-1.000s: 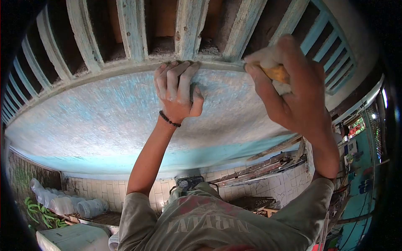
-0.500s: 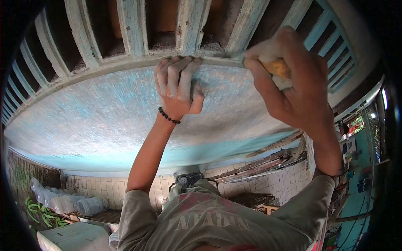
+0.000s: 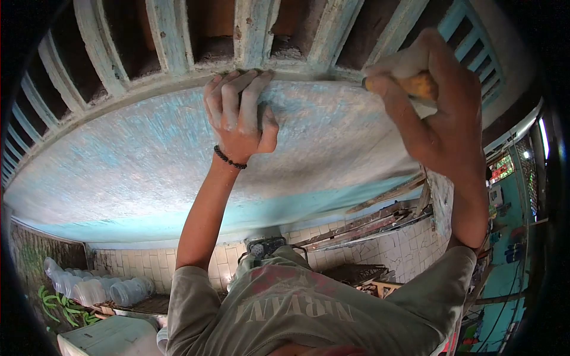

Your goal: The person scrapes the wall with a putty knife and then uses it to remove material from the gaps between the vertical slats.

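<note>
Two hands, well apart: R hand [image 3: 450,115] is clamped round an orange handle [image 3: 423,86], its dark tip up by the ledge [image 3: 309,77] under the bars [image 3: 253,35]; can't tell if there's a blade. Grip's close to the tip, prob. for control. L hand [image 3: 237,124] has fingers bent up at the ledge, thumb loose by the wall [image 3: 332,136], not closed on anything visible, prob. to steady the body w/ arms raised. Bar feet sit close along the ledge, so not much room there. Down low: planks [image 3: 380,221] on the R side, over the tiled floor [image 3: 160,264], likely a trip risk; clear plastic jars [image 3: 124,291] grouped far L, nr green leaves [image 3: 65,308].
</note>
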Demonstrator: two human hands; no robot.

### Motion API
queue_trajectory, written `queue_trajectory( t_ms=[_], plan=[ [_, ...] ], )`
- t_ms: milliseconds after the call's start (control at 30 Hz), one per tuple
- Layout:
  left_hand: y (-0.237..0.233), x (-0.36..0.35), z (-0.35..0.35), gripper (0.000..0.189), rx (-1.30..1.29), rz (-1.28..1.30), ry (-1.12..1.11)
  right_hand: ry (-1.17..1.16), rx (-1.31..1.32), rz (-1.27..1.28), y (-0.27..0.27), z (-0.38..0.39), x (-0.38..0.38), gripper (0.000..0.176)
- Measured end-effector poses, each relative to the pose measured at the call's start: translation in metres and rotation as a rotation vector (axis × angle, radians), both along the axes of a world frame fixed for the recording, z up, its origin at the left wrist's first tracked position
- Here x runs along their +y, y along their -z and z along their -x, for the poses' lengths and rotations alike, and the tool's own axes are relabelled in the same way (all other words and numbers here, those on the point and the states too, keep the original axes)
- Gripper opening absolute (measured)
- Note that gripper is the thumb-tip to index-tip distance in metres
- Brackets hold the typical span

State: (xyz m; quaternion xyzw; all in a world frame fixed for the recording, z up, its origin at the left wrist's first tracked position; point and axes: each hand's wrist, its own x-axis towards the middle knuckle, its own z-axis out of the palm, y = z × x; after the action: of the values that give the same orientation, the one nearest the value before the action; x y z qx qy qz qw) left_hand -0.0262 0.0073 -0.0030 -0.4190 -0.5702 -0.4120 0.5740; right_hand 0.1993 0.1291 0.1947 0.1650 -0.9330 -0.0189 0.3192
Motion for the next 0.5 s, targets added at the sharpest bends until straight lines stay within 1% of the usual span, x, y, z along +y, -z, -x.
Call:
queue_trajectory(
  t_ms=[67,167,267,367,467,500],
  plan=[
    [0.0,0.0,0.0,0.053,-0.004,0.005,0.0,0.019,0.033,-0.07,-0.006,0.002,0.005,0.016],
    [-0.001,-0.001,-0.001,0.049,-0.004,0.02,-0.004,-0.075,0.012,-0.032,0.004,-0.001,0.015,0.014],
    [0.0,-0.001,-0.002,0.049,-0.008,0.013,-0.008,-0.085,0.068,0.049,0.004,-0.01,0.024,0.011],
    [0.0,0.0,-0.002,0.049,-0.011,0.016,-0.019,0.065,0.032,-0.055,0.001,-0.013,0.033,0.009],
    [0.0,0.001,-0.001,0.049,0.006,0.019,-0.038,0.08,-0.037,-0.005,0.0,-0.024,0.03,0.01],
    [0.0,0.0,-0.001,0.049,0.005,0.018,-0.041,0.062,-0.004,-0.001,0.0,-0.024,0.034,0.01]
  ],
)
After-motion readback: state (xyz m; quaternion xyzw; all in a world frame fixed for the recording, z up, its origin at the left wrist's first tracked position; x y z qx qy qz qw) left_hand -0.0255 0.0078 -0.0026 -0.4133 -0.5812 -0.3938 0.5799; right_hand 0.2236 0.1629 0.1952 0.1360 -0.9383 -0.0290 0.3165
